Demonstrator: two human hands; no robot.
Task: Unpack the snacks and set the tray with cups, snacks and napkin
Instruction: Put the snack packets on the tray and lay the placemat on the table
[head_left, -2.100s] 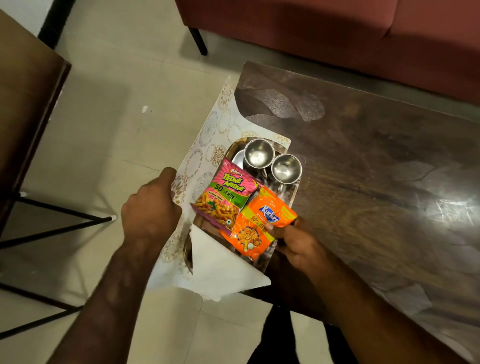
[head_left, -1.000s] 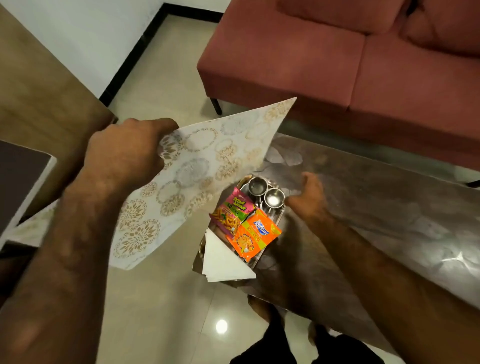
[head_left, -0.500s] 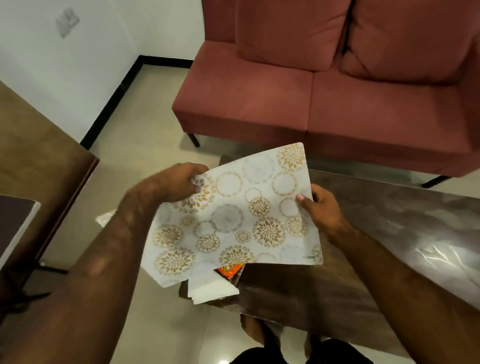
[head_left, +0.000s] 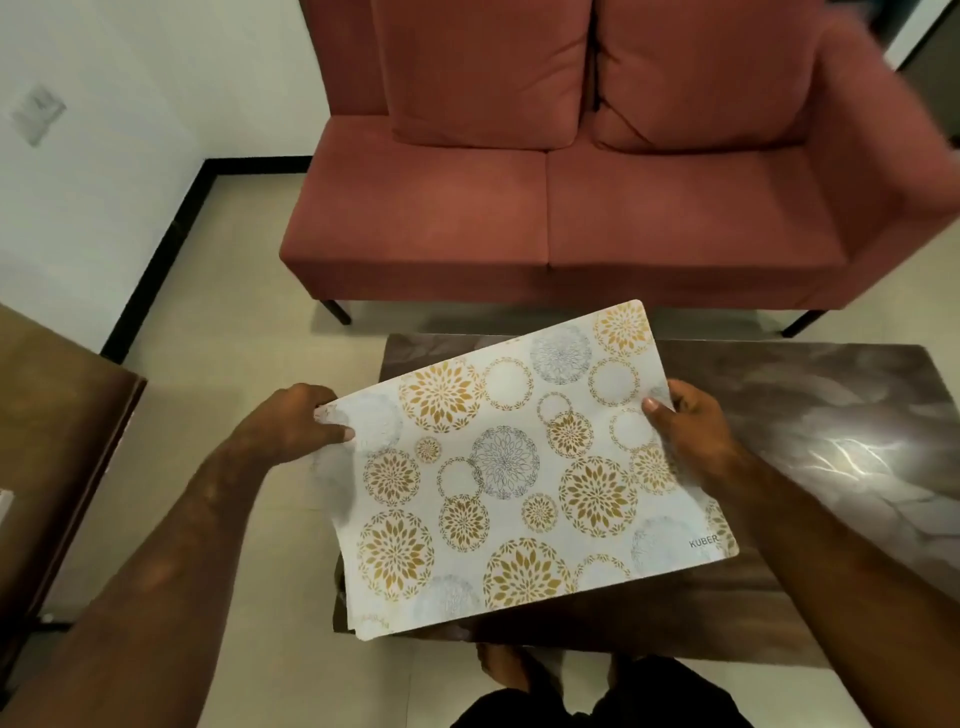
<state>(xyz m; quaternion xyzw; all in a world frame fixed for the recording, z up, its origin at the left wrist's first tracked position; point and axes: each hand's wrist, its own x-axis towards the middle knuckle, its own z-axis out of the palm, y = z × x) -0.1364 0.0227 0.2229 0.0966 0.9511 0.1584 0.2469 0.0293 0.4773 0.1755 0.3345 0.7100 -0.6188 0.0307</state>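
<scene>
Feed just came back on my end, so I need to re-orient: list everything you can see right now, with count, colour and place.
placemat: one, white with gold and grey floral circles, held up over the table's near left end, hiding whatever lies below it
coffee table: one, dark brown, glossy, centre right
sofa: one, dusty red, two back cushions, beyond the table
wooden furniture: one, brown, left edge
floor: beige tiles
left hand: grips the placemat's left edge
right hand: grips the placemat's right edge
feet: bare, bottom centre
</scene>
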